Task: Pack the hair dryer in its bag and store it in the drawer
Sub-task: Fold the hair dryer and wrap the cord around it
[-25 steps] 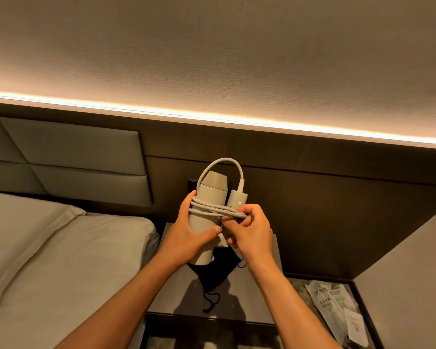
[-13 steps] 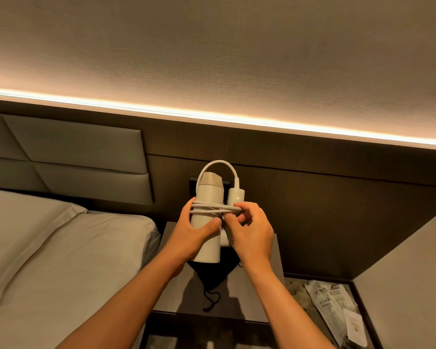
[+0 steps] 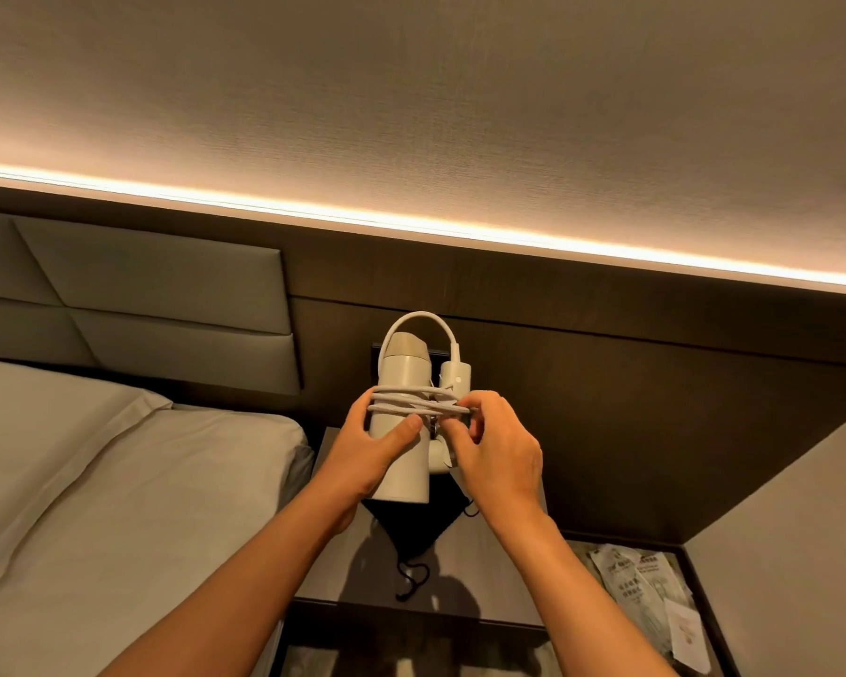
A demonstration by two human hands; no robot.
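The left hand (image 3: 367, 449) clamps the upright dryer (image 3: 404, 432) above the worktop's (image 3: 499, 579) back edge, right fingers (image 3: 465, 434) pinch its wound cord (image 3: 411, 403), and the bag (image 3: 411, 522) lies partly hidden underneath.

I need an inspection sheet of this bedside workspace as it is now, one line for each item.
Surface: nightstand top, mostly bare, dim light.
Job's things: white hair dryer held up in the air; black drawstring bag lies on the nightstand below it, not yet used.
Clutter: paper packets in the low recess at right.
Grippers: left hand grips the dryer body; right hand pinches the cord.
Cables: white cord wound around the dryer in several turns, one loop arching over the top to the plug.
Surroundings: bed at left, padded headboard, lit wall strip.
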